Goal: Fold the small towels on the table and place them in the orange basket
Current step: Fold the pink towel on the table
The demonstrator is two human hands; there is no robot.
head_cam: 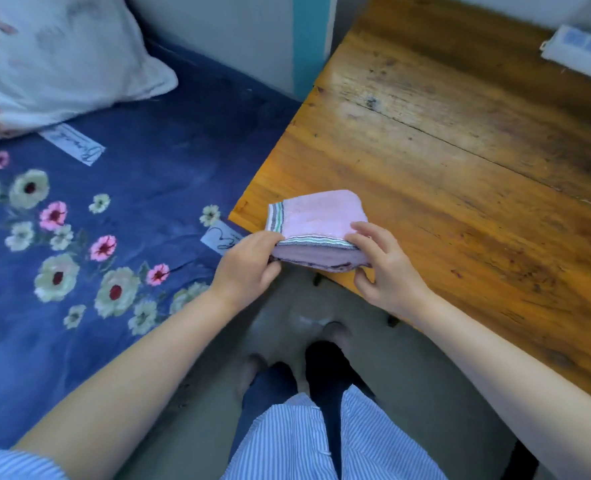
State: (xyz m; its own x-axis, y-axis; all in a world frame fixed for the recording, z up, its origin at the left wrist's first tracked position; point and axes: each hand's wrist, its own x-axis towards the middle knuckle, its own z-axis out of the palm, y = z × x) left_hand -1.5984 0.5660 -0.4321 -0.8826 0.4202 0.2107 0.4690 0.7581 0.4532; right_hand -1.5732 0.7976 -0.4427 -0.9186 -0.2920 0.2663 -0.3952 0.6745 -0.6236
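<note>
A small pink towel (316,216) with a striped grey and green border is folded into a thick stack at the near left corner of the wooden table (460,168). My left hand (249,265) grips the stack's left end, thumb under and fingers on top. My right hand (382,268) pinches its right end, fingers on the top layer and thumb below. The stack hangs partly over the table's edge. No orange basket is in view.
A bed with a dark blue flowered sheet (114,202) lies left of the table, with a white pillow (55,57) at its head. A white power strip (581,50) sits at the table's far right. My legs and the grey floor (287,313) are below.
</note>
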